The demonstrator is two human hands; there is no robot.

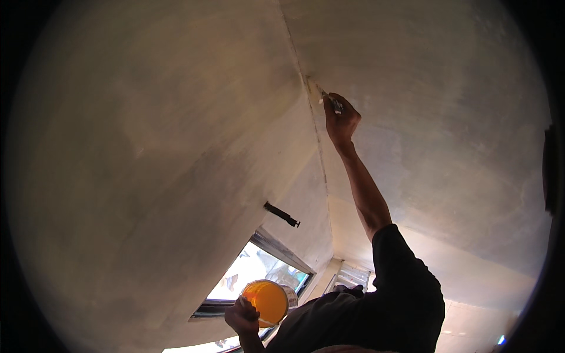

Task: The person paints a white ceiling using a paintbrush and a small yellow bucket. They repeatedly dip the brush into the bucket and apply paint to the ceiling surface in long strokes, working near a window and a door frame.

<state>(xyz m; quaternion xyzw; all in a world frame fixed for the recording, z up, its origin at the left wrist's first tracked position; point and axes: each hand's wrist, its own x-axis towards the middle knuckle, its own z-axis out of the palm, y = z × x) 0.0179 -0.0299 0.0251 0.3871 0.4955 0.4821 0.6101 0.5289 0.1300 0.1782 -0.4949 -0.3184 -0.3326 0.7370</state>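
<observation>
My right hand (pixel 341 120) is raised high at the end of a stretched arm. Its fingers are closed round a slim, pale-smeared hand tool (pixel 321 92); whether it is a brush or a putty knife I cannot tell. The tool's tip is close to the dark seam (pixel 315 126) where two plastered surfaces meet, beside a small cream patch (pixel 308 83). Low down, my left hand (pixel 242 316) grips an orange bucket (pixel 268 301) at its edge. What the bucket holds is unclear.
Behind the bucket is a bright window (pixel 254 266) with a dark frame. A dark strip (pixel 282 214) sticks out of the left wall above it. A metal ladder (pixel 353 276) stands partly hidden behind my shoulder. Blotchy plaster (pixel 147 147) covers the surfaces around.
</observation>
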